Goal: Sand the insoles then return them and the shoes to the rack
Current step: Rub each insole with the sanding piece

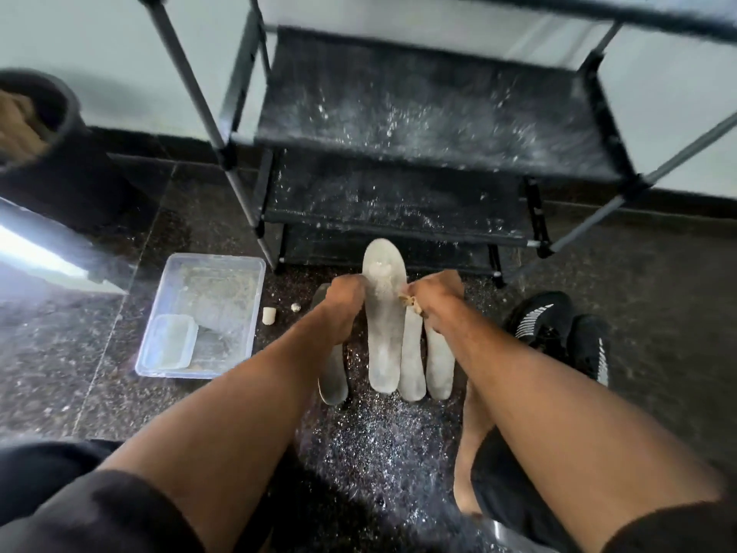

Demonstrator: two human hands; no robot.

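The left hand (346, 291) gripped the edge of the insole (383, 313) lying on the floor (638, 265) before the rack (422, 113), the right hand (432, 293) pinched a tan sanding scrap (407, 302) beside it; even, lengthwise strokes would serve best.

No readable text turned up anywhere in this shot. The black shoes (558, 329) at the right carried white stripe markings, but those were a pattern, not letters or a brand name. The pale insoles (385, 313) on the floor showed only dust and scuffing, no size number. The clear plastic tub (199, 313) and the black rack (418, 113) bore no label either.
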